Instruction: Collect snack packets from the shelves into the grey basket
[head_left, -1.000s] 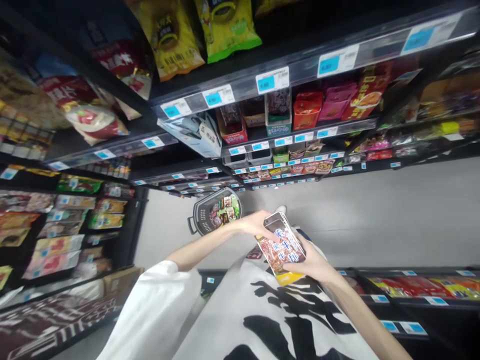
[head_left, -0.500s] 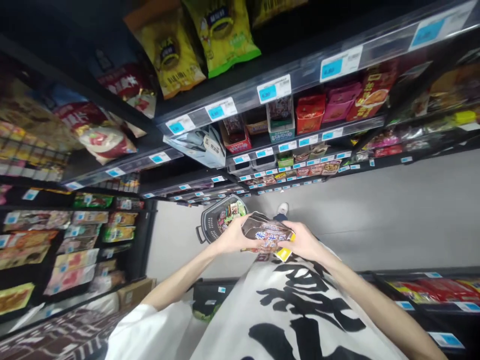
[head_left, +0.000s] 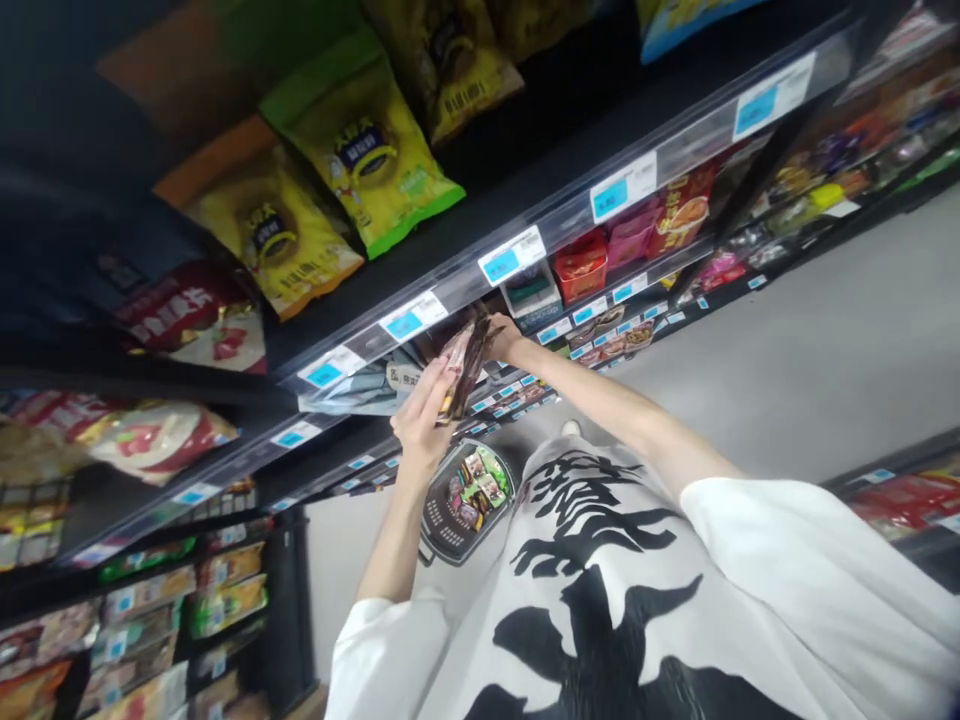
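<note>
Brown plastic snack packets [head_left: 469,372], held upright on edge, are at the lip of a middle shelf. My left hand [head_left: 421,418] grips their near side, fingers closed around them. At their far right edge, my right hand [head_left: 505,338] has its fingers bent around the packaging, with the fingertips partly hidden. Just left of the packets is a pale blue bag [head_left: 352,392] on the shelf. To their right stands a teal-and-white display box [head_left: 534,300], followed by a red box of packets [head_left: 581,268].
A dark shopping basket [head_left: 442,528] holding several packets stands on the grey floor below my hands. The upper shelf edge [head_left: 555,240] with price tags juts out above them. Yellow snack bags [head_left: 367,150] lie on that upper shelf. More stocked shelves [head_left: 150,610] stand at the left.
Both hands have moved from in front of my body up and forward to the shelf, taking the packets along. The packets have turned from flat to edge-on. The view has shifted.
</note>
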